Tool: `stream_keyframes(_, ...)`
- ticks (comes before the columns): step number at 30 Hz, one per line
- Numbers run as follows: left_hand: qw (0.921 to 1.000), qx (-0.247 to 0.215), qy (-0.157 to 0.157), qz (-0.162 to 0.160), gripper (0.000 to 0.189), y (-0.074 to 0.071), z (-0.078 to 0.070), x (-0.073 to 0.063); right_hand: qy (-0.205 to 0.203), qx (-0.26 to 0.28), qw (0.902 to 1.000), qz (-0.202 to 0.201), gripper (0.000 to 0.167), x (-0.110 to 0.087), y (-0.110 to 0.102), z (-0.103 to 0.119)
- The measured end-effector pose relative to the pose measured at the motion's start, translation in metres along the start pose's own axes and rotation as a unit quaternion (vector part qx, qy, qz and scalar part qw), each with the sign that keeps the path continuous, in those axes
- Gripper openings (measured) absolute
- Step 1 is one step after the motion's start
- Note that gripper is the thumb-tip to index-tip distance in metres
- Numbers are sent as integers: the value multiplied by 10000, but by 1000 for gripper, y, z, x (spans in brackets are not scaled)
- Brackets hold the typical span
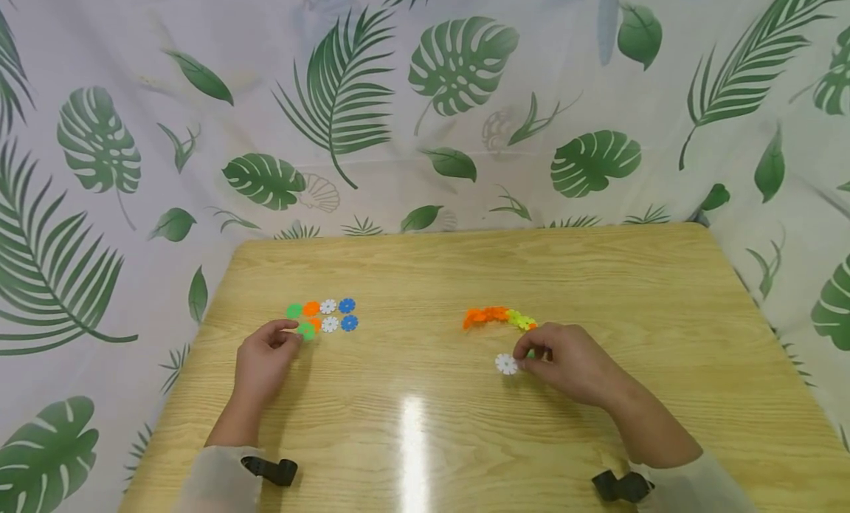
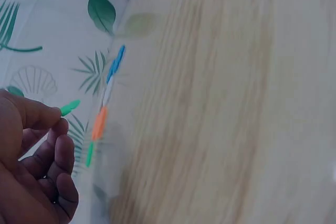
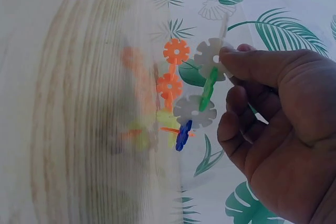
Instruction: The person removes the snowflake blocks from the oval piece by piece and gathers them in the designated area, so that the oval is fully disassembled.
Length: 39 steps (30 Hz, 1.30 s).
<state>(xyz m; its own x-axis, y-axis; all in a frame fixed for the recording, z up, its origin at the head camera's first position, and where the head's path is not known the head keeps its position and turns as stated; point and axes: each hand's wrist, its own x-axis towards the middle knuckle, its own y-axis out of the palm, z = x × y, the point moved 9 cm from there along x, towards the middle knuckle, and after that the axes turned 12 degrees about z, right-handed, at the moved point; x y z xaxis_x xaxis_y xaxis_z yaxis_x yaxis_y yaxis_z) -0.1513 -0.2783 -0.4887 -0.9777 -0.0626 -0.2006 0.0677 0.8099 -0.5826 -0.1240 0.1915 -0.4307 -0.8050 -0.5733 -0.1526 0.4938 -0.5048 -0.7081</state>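
Clock: 12 = far edge, read from the middle of the glossy wood-grain tabletop (image 1: 412,277). Left hand (image 1: 265,356), at 9, pinches a bright green notched plastic disc (image 2: 70,107) by its rim. Right hand (image 1: 567,362), at 3, pinches a matte white notched plastic disc (image 1: 507,364), seemingly slotted crosswise to a translucent-looking green linking disc (image 3: 209,88); second white disc (image 3: 194,113) and dark blue disc (image 3: 184,136) follow. Orange-and-yellow disc chain (image 1: 493,314) at 1; whether it joins the blue, can't tell. Rows of flat green, orange, white, blue discs (image 1: 330,324) at 10.

Step, judged: picking up a piece for chain-building. Next move likely calls for bringing the green toward 3 and lining up notches. Thin, stiff-looking petal-edged rounds; leaf-print cloth (image 1: 465,63) hangs at 12, softly creased.
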Motion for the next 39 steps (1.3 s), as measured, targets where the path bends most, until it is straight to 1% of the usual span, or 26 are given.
stream_keyframes(4,9991,18,-422,7,30,-8,18,6,-187,113,9997,-57,18,-1,1,3)
stream_keyframes(7,9984,70,-559,20,32,-12,23,10,-283,104,9995,-121,19,-1,2,4)
stream_keyframes(12,9974,372,-621,61,33,-17,21,16,-467,-140,9984,-278,22,-2,2,9)
stream_keyframes(18,9945,705,-762,145,36,-19,20,20,-712,-335,9959,-439,24,-2,1,17)
stream_keyframes(25,9911,1091,-726,235,43,-19,17,26,-857,-199,9944,-585,24,-4,-1,20)
stream_keyframes(29,9904,1184,-703,137,43,-19,15,25,-863,-108,9944,-593,22,-5,-1,22)
stream_keyframes(32,9924,1097,-558,-48,37,-17,8,21,-773,-21,9957,-509,21,-4,-1,22)
stream_keyframes(34,9946,977,-313,-159,32,-11,-3,17,-697,33,9966,-444,20,-4,-1,21)
stream_keyframes(35,9955,921,-124,-184,30,-6,-11,15,-661,65,9970,-409,20,-4,-1,21)
stream_keyframes(37,9961,775,384,-172,26,5,-30,10,-595,117,9975,-357,19,-3,0,20)
stream_keyframes(39,9924,678,1025,-71,20,19,-55,4,-542,158,9979,-321,18,-2,1,20)
